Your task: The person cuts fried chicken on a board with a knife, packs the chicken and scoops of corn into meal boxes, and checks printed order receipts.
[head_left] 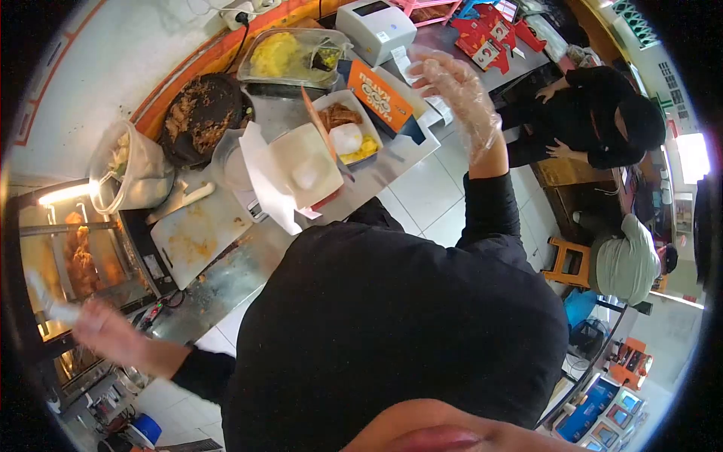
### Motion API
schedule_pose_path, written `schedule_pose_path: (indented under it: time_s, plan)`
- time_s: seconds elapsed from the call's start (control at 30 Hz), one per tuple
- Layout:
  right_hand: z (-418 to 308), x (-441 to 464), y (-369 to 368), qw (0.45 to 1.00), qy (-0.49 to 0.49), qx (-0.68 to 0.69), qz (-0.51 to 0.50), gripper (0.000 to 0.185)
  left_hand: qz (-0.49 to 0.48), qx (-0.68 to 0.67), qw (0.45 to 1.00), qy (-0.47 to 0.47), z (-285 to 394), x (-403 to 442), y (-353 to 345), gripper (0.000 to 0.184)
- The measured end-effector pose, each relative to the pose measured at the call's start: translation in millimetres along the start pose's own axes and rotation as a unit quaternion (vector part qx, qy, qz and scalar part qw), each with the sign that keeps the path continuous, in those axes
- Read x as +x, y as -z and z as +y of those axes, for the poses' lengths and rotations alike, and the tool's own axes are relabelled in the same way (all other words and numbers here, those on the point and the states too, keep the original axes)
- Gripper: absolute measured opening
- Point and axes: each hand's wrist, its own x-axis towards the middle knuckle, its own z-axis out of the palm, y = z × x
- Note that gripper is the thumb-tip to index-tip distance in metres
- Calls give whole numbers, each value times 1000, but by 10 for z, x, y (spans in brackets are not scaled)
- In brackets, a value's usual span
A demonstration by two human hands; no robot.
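Note:
My right hand, in a clear plastic glove, is raised over the counter near a printed food box, fingers apart and holding nothing visible. That open takeaway box has an orange panel and contains brown meat, a white mound and something yellow. Beside it stands a second open white box with a pale mound inside. My left hand is out to the side, by the lit display case with brown fried pieces. It is smeared by motion; a pale, long shape extends from it, its kind unclear.
Along the counter are a stone mortar with brown paste, a plastic-lined tub, a cutting board with a knife, a clear container of yellow food and a receipt printer. Two people are at the right.

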Motion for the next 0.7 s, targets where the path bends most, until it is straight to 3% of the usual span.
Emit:
schedule_pose_path:
  time_s: [0.03, 0.07, 0.1, 0.13, 0.17, 0.23, 0.27, 0.3, 0.33, 0.37, 0.4, 0.47, 0.6, 0.7]
  plan:
    - [-24, 8, -23, 1000, 8, 11, -24, 48, -113, 19, 992, 49, -421, -188, 18, 20]
    - [-18, 39, -72, 996, 15, 49, -67, 42, -131, 64, 987, 67, -900, -508, -427, 20]
    - [-21, 68, -130, 990, 21, 88, -112, 37, -119, 34, 986, 115, -1364, -603, -312, 25]
    - [-69, 63, -210, 983, -16, 102, -151, 39, -126, 206, 968, 67, -1774, -1003, -867, 33]
    - [-119, 57, -291, 973, -53, 115, -191, 41, -131, 173, 970, 109, -2122, -1234, -1115, 40]
    - [-44, 63, -461, 959, -9, 169, -226, 37, -155, 167, 952, 203, -2648, -1701, -1593, 34]
    - [50, 88, -507, 954, -6, 196, -226, 33, -179, 166, 950, 197, -2843, -1893, -1829, 34]
    - [116, 153, -461, 949, -2, 200, -245, 33, -222, 266, 914, 209, -3077, -1995, -1709, 34]
    - [171, 237, -414, 962, -28, 177, -204, 29, -227, 288, 899, 240, -3091, -2144, -1977, 33]
    - [206, 327, -363, 973, -54, 154, -161, 25, -272, 189, 925, 184, -3304, -2248, -2037, 33]
    - [221, 406, -281, 974, -72, 161, -142, 17, -282, 207, 920, 175, -3403, -2331, -2060, 34]
    - [162, 502, -115, 966, -82, 163, -184, 16, -272, 209, 912, 224, -3489, -2436, -2061, 40]
    - [204, 715, -73, 966, -103, 67, -226, 16, -249, 226, 924, 181, -3418, -2452, -2280, 55]
    - [178, 876, -161, 954, -74, 119, -264, 15, -262, 225, 913, 219, -3287, -2407, -2347, 71]
